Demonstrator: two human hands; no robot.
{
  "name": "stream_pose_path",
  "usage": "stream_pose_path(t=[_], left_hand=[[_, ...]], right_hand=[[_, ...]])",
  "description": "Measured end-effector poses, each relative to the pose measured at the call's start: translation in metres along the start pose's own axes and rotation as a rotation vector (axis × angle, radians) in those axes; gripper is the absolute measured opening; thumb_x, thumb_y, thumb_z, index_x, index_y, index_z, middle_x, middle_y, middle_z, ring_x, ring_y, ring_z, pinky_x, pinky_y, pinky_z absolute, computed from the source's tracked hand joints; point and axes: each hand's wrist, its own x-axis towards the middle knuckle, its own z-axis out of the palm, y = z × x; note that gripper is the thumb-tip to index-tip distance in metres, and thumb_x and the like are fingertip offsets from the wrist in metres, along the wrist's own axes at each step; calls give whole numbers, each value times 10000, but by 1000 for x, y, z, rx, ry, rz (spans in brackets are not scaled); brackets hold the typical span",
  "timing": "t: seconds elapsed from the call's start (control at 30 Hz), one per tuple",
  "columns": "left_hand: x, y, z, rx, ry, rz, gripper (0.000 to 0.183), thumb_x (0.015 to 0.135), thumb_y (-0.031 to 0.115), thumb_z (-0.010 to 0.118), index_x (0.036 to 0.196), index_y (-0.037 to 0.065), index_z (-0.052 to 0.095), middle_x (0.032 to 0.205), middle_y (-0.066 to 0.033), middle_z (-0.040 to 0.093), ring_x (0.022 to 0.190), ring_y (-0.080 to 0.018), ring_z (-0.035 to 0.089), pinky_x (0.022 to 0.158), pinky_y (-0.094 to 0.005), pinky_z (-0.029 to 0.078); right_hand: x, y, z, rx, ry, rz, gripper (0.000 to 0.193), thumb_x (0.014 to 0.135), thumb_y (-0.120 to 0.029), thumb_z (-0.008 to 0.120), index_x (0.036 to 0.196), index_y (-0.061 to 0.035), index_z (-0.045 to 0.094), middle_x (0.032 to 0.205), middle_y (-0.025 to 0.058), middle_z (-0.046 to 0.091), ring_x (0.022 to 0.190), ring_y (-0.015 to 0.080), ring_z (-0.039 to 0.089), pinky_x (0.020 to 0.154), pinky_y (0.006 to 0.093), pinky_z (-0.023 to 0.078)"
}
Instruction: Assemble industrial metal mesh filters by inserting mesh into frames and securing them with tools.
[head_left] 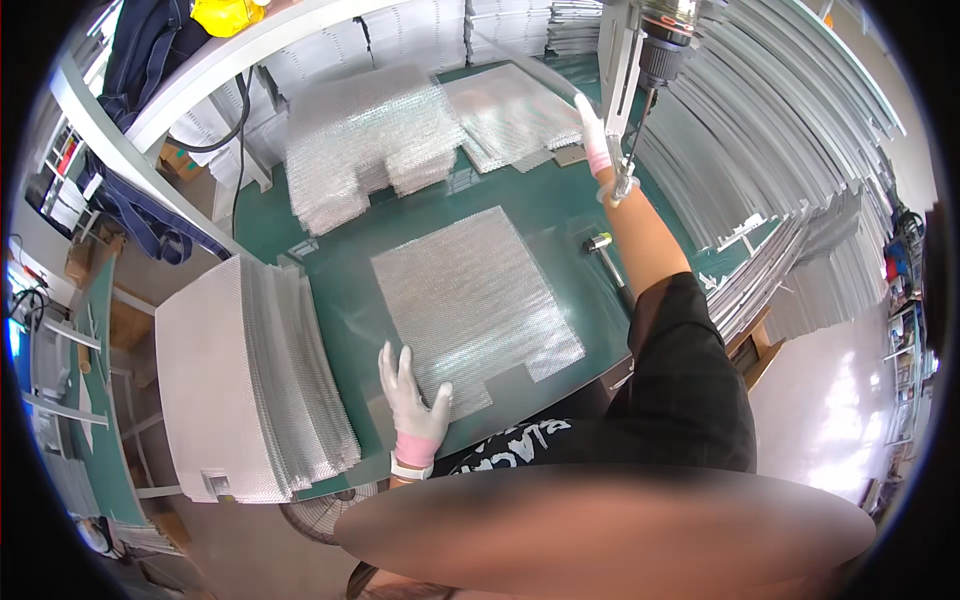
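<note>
A silvery, finely textured sheet (480, 290) with a notch in its near edge lies on the green tabletop in front of me. My left hand (412, 405), in a white glove with a pink cuff, rests at its near left corner with fingers spread. Stretched far to the right, my gloved right hand (593, 135) is beside an upright drill. It pinches the edge of a thin translucent sheet (545, 75), blurred and raised over a pile of similar sheets (510, 115). Its fingers show only side-on.
A tall stack of sheets (240, 380) stands at the left edge, another pile (365, 140) at the back. The drill (660, 60) hangs from a metal post at the far right. A hammer-like tool (605, 255) lies near my right arm. Tall sheet stacks (770, 120) crowd the right.
</note>
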Motion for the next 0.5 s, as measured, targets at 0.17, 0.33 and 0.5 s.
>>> stream_pose_path(t=[0.17,0.33,0.5], left_hand=[[7,-7,2,-256,-204,-36,620,838,160,675,1389,-6,443,1476,-243,374,1356,-398,386,1144,-463,284],[45,63,41,-1288,-3,-123,549,905,89,630,1416,0,449,1267,-159,613,1162,-240,593,1007,-362,455],[36,62,37,-765,281,-234,411,991,5,461,1397,-38,419,1223,-155,599,1070,-172,613,892,-270,498]], right_hand=[[-85,-45,-5,-15,-166,-461,780,779,-100,731,1447,-3,339,1305,138,512,1197,230,510,1041,373,407],[-259,-56,4,-20,-319,-532,1231,636,-469,885,1492,63,179,1503,230,302,1386,359,335,1153,482,272],[-332,-141,-32,-763,-535,-655,973,703,-469,812,1464,-47,376,1469,357,271,1371,528,257,1122,631,186]])
